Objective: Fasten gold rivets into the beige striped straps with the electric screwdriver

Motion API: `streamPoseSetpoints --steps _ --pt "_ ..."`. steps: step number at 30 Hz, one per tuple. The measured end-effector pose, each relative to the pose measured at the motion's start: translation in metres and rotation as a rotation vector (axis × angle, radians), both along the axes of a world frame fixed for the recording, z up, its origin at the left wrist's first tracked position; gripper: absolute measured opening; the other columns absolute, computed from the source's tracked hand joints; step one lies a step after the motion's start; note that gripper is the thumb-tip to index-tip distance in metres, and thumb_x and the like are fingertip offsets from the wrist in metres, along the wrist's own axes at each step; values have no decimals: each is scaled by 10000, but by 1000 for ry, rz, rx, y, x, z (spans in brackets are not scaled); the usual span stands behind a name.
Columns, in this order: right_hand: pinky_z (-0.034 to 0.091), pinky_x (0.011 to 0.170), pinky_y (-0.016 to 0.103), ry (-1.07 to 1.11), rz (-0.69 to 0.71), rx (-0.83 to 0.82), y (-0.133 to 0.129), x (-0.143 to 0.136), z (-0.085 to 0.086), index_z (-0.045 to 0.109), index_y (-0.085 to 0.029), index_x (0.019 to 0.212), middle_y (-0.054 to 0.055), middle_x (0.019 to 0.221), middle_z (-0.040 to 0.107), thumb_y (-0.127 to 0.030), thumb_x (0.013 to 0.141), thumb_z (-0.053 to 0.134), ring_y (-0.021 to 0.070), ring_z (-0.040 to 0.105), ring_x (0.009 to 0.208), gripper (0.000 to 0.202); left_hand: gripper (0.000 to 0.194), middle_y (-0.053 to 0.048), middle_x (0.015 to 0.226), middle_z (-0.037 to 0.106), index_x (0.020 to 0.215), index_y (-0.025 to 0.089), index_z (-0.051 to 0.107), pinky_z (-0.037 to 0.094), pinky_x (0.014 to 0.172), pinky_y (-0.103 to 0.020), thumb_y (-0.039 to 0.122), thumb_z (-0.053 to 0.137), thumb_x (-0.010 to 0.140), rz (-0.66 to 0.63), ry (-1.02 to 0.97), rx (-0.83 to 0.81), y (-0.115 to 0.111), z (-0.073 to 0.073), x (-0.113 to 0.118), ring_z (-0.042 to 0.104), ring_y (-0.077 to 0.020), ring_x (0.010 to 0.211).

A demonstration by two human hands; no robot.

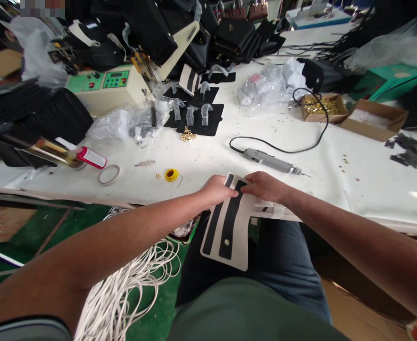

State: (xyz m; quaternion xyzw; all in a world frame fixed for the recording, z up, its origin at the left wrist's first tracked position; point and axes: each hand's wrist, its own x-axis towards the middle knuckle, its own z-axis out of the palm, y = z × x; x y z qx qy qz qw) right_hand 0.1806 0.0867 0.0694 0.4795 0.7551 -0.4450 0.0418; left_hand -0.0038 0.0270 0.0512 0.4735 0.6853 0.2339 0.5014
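Note:
A beige flat panel with two black strips [242, 232] hangs from both hands at the table's front edge, its lower end over my lap. A small round metal piece [227, 242] shows near the bottom of one strip. My left hand [220, 190] is closed on the panel's upper left edge, thumb on its face. My right hand [263, 187] pinches the upper right edge, its thumb close to the left one. Just beyond the hands lies a grey electric screwdriver [272, 161] with its cord. A yellow tape roll [171, 174] rests to the left.
Black pieces with plastic-wrapped tabs [197, 121] lie farther back, beside gold hardware [188, 135]. A beige control box [105, 90] stands at left. Cardboard boxes [374, 118] sit at right. Black bags [151, 33] are piled at the back. White cords [123, 289] lie on the floor.

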Motion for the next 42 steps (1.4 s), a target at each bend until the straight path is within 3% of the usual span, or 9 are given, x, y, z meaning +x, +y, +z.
streamPoseSetpoints --steps 5,8,13,18,27,30,34,37,42 --pt "409 607 281 -124 131 115 -1 -6 7 689 -168 836 51 761 685 -313 922 545 200 644 728 222 117 -30 803 763 773 176 743 542 664 -300 199 812 681 -72 117 23 2 1 2 738 -238 777" --pt "421 642 290 -145 175 154 0 -11 6 735 -165 860 75 782 715 -277 921 551 230 671 772 224 237 -54 949 768 930 201 750 570 762 -351 266 814 711 -145 313 98 0 0 2 738 -278 910" --pt "424 663 305 -187 223 224 1 -16 4 785 -165 878 115 840 752 -259 906 571 274 692 836 236 679 -134 1408 609 1357 208 599 496 1083 -454 267 849 728 -158 619 550 -17 -9 2 564 -324 1314" --pt "437 661 287 -219 225 233 5 -18 6 809 -136 997 141 1016 793 -277 900 556 267 722 936 305 148 -56 1266 712 1042 253 756 500 1036 -463 259 726 897 -289 643 790 -26 -19 -1 602 -289 1190" --pt "504 651 293 -198 114 226 15 -21 -8 818 -188 976 112 1042 806 -359 834 648 271 745 925 280 184 -38 1287 740 1085 271 779 507 997 -476 332 683 941 -314 650 836 -18 -36 -8 634 -302 1194" --pt "535 746 307 -157 -13 299 6 -14 -3 779 -245 1138 63 1122 796 -452 829 688 263 735 1007 383 193 -33 1253 755 1088 268 778 507 1012 -477 342 680 939 -314 640 819 -17 -39 -8 643 -298 1179" --pt "525 828 288 -46 -202 468 -3 29 5 725 -302 1234 3 1230 765 -520 905 643 195 725 1025 403 176 -27 1216 766 1052 274 781 512 1007 -476 336 701 908 -304 627 787 -13 -36 -8 643 -301 1165" --pt "506 717 255 0 -489 615 3 95 2 791 -315 977 -35 1022 801 -476 897 676 158 727 839 213 154 -17 1179 773 1007 289 787 518 985 -477 349 727 879 -308 607 743 -9 -34 -10 642 -305 1156" --pt "488 743 317 -206 -801 671 30 206 -18 797 -243 987 55 1022 805 -392 892 642 241 714 900 235 151 -24 1173 773 984 287 791 509 987 -463 372 721 879 -309 563 761 -6 -36 -14 641 -296 1147"
